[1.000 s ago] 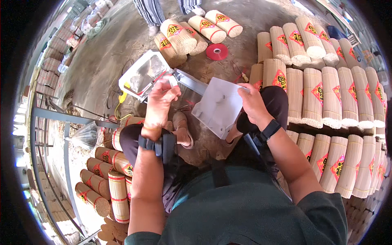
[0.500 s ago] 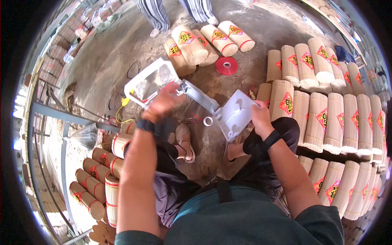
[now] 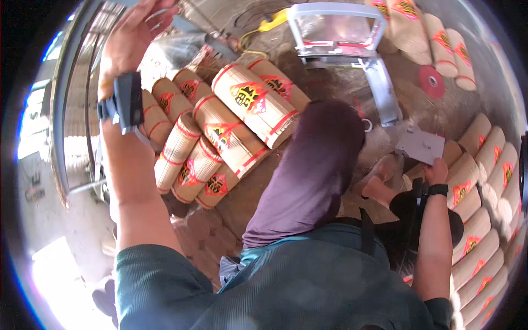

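My left hand (image 3: 132, 41) is raised at the upper left beside a grey metal bar (image 3: 187, 25), its fingers stretched apart and nothing visible in it. At the right, my right hand (image 3: 436, 172) is closed on the edge of a flat, pale grey plastic panel (image 3: 422, 144). A grey arm (image 3: 381, 91) reaches down toward that panel from a pale frame (image 3: 338, 8) with a see-through middle. Near the arm's lower end lies a small white ring (image 3: 367, 125).
Bundles of thin sticks (image 3: 250, 102) with red diamond labels are piled beside my left leg. More stick bundles (image 3: 470, 220) stack along the right, others (image 3: 440, 47) at the far right. A red roll (image 3: 431, 82), clear plastic bag (image 3: 179, 52) and yellow piece (image 3: 273, 21) lie around.
My view has swung to the left. My left hand has gone from beside the pale frame to the metal bar on the left. My right hand keeps its grip on the panel.
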`<state>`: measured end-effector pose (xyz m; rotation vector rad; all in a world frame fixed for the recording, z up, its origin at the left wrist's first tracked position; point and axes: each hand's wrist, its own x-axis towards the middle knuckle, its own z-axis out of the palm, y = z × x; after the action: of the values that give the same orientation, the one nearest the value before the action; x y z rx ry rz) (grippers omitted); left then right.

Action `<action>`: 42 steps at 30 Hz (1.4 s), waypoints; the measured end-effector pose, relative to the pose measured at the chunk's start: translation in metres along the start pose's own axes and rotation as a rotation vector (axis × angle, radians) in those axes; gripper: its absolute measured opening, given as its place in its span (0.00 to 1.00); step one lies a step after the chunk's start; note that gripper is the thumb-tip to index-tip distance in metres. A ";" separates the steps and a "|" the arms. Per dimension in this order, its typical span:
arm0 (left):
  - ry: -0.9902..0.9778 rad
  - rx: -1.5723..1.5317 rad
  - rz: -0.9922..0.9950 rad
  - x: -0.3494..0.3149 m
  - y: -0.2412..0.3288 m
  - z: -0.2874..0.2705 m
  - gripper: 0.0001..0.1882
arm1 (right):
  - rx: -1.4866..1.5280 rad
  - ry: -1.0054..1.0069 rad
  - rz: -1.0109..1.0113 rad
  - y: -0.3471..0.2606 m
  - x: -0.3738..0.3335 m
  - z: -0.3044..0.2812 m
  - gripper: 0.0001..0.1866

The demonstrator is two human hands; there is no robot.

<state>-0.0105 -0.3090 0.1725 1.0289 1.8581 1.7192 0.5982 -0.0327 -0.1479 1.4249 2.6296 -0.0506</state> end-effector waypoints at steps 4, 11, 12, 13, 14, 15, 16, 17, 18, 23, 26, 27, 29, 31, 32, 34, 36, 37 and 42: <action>0.054 -0.086 -0.341 -0.095 0.007 -0.101 0.22 | 0.066 -0.197 -0.041 -0.026 0.012 0.055 0.18; 0.320 -0.374 -0.844 -0.264 -0.093 -0.080 0.17 | 0.098 -0.334 -0.159 0.045 0.027 0.128 0.19; 0.323 -0.451 -0.905 -0.286 -0.102 -0.079 0.17 | -0.289 -0.520 -0.295 0.008 0.019 0.103 0.16; 0.294 -0.568 -0.943 -0.295 -0.117 -0.070 0.18 | -0.313 -0.504 -0.279 0.002 0.021 0.082 0.16; 0.312 -0.563 -0.950 -0.296 -0.129 -0.054 0.20 | -0.452 -0.429 -0.269 0.000 0.025 0.065 0.14; 0.316 -0.609 -0.938 -0.288 -0.137 -0.031 0.22 | -0.600 -0.354 -0.249 0.000 0.030 0.046 0.11; 0.319 -0.687 -0.939 -0.287 -0.157 -0.025 0.23 | -0.613 -0.343 -0.241 -0.018 0.035 0.033 0.11; 0.322 -0.761 -0.939 -0.286 -0.184 -0.022 0.25 | 0.082 -0.049 -0.028 -0.044 0.039 0.022 0.13; 0.321 -0.816 -0.884 -0.282 -0.203 -0.018 0.26 | 0.780 0.249 0.184 -0.073 0.041 0.014 0.15; -0.045 0.472 -0.653 -0.215 -0.251 0.031 0.19 | 0.982 -0.274 -0.083 -0.213 0.061 -0.065 0.18; 0.407 -0.128 -0.777 -0.216 -0.337 -0.001 0.27 | 1.014 -0.329 -0.367 -0.320 0.075 -0.060 0.17; 0.434 -0.202 -0.718 -0.219 -0.337 0.009 0.29 | 0.987 -0.382 -0.459 -0.345 0.077 -0.072 0.17; 0.226 -0.055 -0.709 -0.198 -0.312 0.032 0.33 | 0.833 -0.599 -0.571 -0.366 0.100 -0.065 0.21; 0.491 -0.052 -1.031 -0.178 -0.301 0.048 0.29 | 0.994 -0.684 -0.346 -0.395 0.105 -0.042 0.28; 0.429 0.018 -1.084 -0.178 -0.295 0.038 0.28 | 1.029 -0.727 -0.344 -0.411 0.101 -0.056 0.34; 0.290 0.209 -1.122 -0.172 -0.296 0.047 0.25 | 0.997 -0.830 -0.369 -0.421 0.110 -0.031 0.39; 0.497 -0.116 -1.144 -0.209 -0.334 -0.014 0.31 | 1.049 -0.904 -0.463 -0.466 0.095 -0.025 0.41; 0.473 -0.116 -1.153 -0.210 -0.341 -0.008 0.31 | 1.059 -0.933 -0.473 -0.464 0.096 -0.014 0.42; 0.568 -0.300 -1.306 -0.180 -0.314 0.061 0.49 | 0.915 -1.015 -0.503 -0.450 0.109 0.017 0.45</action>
<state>0.0748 -0.3917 -0.1749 -0.7850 1.7371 1.3320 0.1658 -0.1907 -0.1997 0.4791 1.9547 -1.6708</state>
